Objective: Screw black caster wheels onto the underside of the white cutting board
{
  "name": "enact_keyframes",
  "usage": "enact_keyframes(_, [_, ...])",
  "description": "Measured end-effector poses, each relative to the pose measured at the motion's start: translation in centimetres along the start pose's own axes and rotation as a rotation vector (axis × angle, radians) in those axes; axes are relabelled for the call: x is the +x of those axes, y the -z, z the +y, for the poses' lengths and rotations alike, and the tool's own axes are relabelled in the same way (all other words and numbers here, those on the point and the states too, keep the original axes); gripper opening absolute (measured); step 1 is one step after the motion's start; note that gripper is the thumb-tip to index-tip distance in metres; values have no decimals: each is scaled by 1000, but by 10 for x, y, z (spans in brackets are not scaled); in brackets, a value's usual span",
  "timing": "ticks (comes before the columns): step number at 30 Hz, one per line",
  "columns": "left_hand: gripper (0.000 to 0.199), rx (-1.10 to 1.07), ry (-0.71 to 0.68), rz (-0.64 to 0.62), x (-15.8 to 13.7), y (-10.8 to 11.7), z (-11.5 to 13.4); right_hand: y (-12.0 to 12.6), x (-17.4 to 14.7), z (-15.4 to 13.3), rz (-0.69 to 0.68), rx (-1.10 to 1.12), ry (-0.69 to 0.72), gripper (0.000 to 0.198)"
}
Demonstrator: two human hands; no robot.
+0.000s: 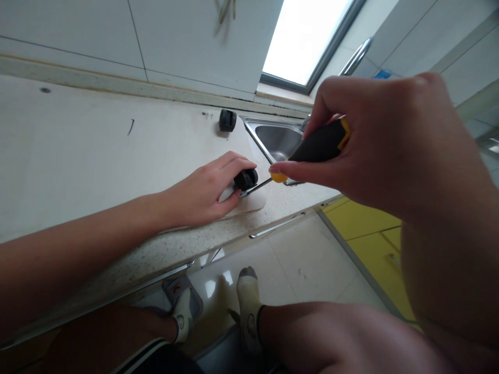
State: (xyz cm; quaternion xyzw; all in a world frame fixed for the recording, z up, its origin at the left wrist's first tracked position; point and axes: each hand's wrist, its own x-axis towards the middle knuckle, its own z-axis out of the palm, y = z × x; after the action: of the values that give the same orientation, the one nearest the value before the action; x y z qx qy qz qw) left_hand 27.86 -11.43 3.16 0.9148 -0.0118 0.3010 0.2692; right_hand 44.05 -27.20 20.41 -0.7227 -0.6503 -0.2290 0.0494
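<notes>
My right hand (374, 135) is closed around the black-and-yellow handle of a screwdriver (317, 144). Its metal shaft slants down to the left, and the tip ends at the base of a black caster wheel (247, 179). The fingers of my left hand (218, 189) are curled around that caster, thumb low near the screwdriver tip and fingertips on top. The caster sits at the near right corner of a white board (117, 140) lying on the counter. A second black caster (227, 120) stands at the board's far right corner.
A steel sink (251, 124) with a faucet (356, 56) lies right of the board. Dark marks show on the board's surface. The speckled counter edge (175, 241) runs along the near side. Yellow cabinets (362, 223) are at the right, with my legs and feet below.
</notes>
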Motion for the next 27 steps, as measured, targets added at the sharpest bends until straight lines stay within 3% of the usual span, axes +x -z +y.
enact_keyframes(8, [47,57,-6,11,-1,-2,-2,-8,1,-4,58,-134,-153,56])
enact_keyframes(14, [45,61,66,20,0,0,-5,-15,-2,1,134,-73,-41,53])
enact_keyframes(18, [40,-9,122,5,1,2,-7,3,-7,12,147,-46,46,44])
enact_keyframes(22, [36,-48,157,15,1,3,-8,19,-9,23,218,-56,34,45])
enact_keyframes(24, [35,-56,152,18,1,3,-8,10,-8,26,266,-67,-4,44])
enact_keyframes(27, [35,-48,135,16,0,2,-9,-26,-9,31,330,-73,-54,49])
